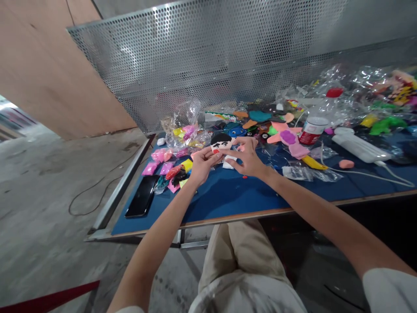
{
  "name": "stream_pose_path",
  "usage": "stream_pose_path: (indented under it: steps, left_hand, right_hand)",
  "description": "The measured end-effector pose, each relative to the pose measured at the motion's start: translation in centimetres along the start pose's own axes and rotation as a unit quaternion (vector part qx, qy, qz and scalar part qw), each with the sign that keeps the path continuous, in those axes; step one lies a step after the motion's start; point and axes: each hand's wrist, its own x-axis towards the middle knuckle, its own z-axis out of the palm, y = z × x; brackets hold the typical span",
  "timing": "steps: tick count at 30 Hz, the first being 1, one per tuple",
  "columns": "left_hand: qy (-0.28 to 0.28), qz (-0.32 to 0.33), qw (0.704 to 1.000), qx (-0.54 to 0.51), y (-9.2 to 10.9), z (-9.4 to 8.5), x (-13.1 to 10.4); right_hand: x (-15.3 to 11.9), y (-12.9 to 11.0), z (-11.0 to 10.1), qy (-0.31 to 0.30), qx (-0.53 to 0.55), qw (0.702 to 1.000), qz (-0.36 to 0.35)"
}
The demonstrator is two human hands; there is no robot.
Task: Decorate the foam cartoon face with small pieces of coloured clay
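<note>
A small clay face [221, 143] with black hair, thick brows, two eyes and a red spot low on one side is held up over the blue table [224, 202]. My left hand [204, 165] grips its lower left edge between thumb and fingers. On its right side, my right hand [248, 158] touches the face with its fingers, the thumb spread lower down. Beneath the hands lies a white piece [230, 162], partly covered by my right hand. A tiny red bit [245, 177] rests on the table nearby.
A black phone [142, 196] lies at the left, beside colourful clay packets [167, 168]. Behind the hands are clay shapes and a blue car [235, 130]. To the right are a red-and-white tub [312, 130], a white device [361, 147] with a cable, and crumpled plastic bags.
</note>
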Motion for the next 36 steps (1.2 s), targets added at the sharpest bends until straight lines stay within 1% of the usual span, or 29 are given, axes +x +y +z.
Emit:
stream_pose_path:
  steps: [5,8,11,14,16,18,20,21,22,24,25,26,28,30,31,33,36]
  left_hand:
    - [-0.017,-0.019,1.000,0.000,0.0,0.0,-0.1]
    - [-0.028,-0.028,0.999,0.005,0.1,-0.1,-0.1]
    - [-0.030,-0.029,0.999,0.007,0.2,-0.1,-0.1]
    - [-0.025,-0.022,0.999,-0.001,0.3,0.1,-0.2]
    - [-0.018,-0.018,1.000,-0.006,0.5,0.2,-0.2]
    - [-0.011,-0.021,1.000,-0.006,0.6,0.2,-0.3]
    - [-0.008,-0.029,1.000,-0.003,0.6,0.1,-0.3]
    - [-0.009,-0.034,0.999,-0.001,0.6,0.0,-0.3]
    - [-0.012,-0.039,0.999,0.001,0.6,-0.1,-0.3]
    - [-0.018,-0.049,0.999,0.006,0.5,-0.2,-0.2]
    - [-0.020,-0.052,0.998,0.007,0.5,-0.2,-0.2]
    - [-0.021,-0.052,0.998,0.008,0.4,-0.3,-0.2]
    - [-0.018,-0.046,0.999,0.004,0.3,-0.2,-0.1]
    - [-0.014,-0.039,0.999,-0.006,0.2,-0.2,-0.1]
    - [-0.013,-0.038,0.999,-0.013,0.2,-0.1,-0.1]
    - [-0.008,-0.035,0.999,-0.025,0.0,-0.1,-0.1]
    - [0.004,-0.021,0.999,-0.028,-0.2,0.0,-0.1]
  right_hand:
    - [0.0,-0.1,-0.1,-0.008,0.014,1.000,0.017]
    - [0.1,-0.4,-0.2,0.003,0.010,1.000,0.024]
    - [0.1,-0.7,-0.3,0.017,0.012,0.999,0.024]
    - [0.0,-0.7,-0.5,0.014,0.032,0.999,0.030]
    - [-0.1,-0.6,-0.7,0.030,0.044,0.998,0.046]
    - [0.0,-0.4,-0.7,0.067,0.057,0.994,0.070]
    - [0.3,-0.3,-0.7,0.110,0.089,0.985,0.103]
    - [0.6,-0.2,-0.7,0.121,0.121,0.978,0.122]
    - [0.8,-0.1,-0.7,0.119,0.164,0.969,0.143]
    - [1.2,0.0,-0.7,0.085,0.257,0.946,0.179]
    - [1.4,-0.1,-0.8,0.067,0.288,0.936,0.189]
    - [1.4,-0.2,-0.9,0.064,0.297,0.933,0.191]
    - [1.2,-0.6,-1.2,0.093,0.252,0.948,0.170]
    - [0.8,-1.1,-1.4,0.114,0.171,0.971,0.124]
    - [0.6,-1.3,-1.4,0.106,0.138,0.980,0.101]
    - [0.3,-1.6,-1.3,0.071,0.098,0.991,0.065]
    - [0.3,-1.7,-0.9,0.033,0.073,0.996,0.043]
